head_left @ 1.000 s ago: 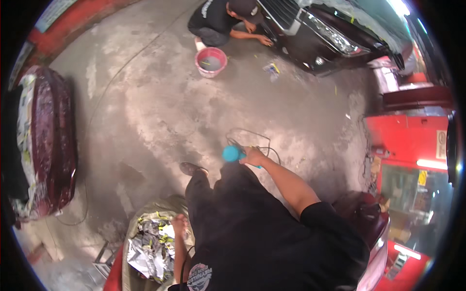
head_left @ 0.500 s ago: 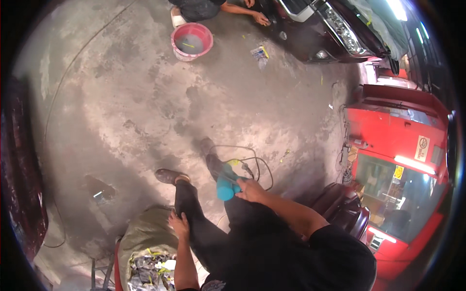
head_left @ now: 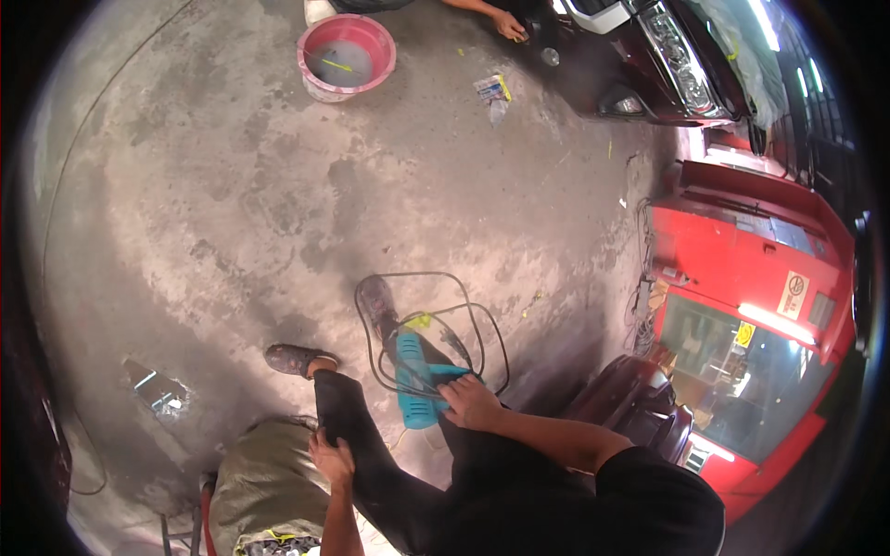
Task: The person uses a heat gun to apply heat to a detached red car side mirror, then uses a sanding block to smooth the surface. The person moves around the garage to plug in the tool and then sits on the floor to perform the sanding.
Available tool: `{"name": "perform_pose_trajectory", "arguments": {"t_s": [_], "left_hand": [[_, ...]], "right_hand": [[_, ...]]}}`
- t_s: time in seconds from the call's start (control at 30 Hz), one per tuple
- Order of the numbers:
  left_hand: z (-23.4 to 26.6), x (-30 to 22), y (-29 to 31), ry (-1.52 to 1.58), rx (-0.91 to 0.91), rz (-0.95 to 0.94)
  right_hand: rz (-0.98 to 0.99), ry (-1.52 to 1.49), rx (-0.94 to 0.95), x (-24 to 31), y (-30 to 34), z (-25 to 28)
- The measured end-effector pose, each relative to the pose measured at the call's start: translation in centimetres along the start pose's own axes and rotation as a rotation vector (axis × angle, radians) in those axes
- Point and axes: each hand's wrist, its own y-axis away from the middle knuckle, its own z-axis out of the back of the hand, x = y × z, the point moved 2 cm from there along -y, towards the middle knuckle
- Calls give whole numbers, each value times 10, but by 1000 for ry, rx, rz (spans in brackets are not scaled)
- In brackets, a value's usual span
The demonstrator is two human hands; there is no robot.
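Observation:
My right hand (head_left: 471,405) is closed round the handle of a teal heat gun (head_left: 419,413), held in front of my right thigh. Its vented round body lies across the handle. A dark power cord (head_left: 506,350) hangs in wide loops beside it over my right foot, with what looks like a plug (head_left: 454,341) among the loops. Against my left leg, just above a big olive sack (head_left: 269,486), rests my left hand (head_left: 333,458), fingers apart and holding nothing.
At the far side stand a pink basin (head_left: 390,63) of cloudy water and a dark car front (head_left: 607,79), with another person's hand (head_left: 509,26) by it. A small packet (head_left: 493,88) lies nearby. Right are a dark red bumper (head_left: 616,408) and a red booth (head_left: 695,227).
The heat gun has turned, so its vented side shows, and sits slightly lower and left. The cord loops have spread wider. My left hand stays on my leg as the view shifts.

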Motion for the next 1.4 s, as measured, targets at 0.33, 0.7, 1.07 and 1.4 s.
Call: {"name": "perform_pose_trajectory", "arguments": {"t_s": [0.33, 0.7, 1.07, 1.4], "left_hand": [[-4, -8, -8, 42, 49, 67], [0, -9, -9, 123, 42, 100], [-5, -7, -7, 143, 17, 75], [-6, -7, -9, 147, 31, 50]], "right_hand": [[-50, 33, 115, -18, -8, -5], [-52, 97, 236, -22, -17, -8], [-32, 78, 216, -20, -23, -3], [-46, 95, 271, -24, -24, -8]]}}
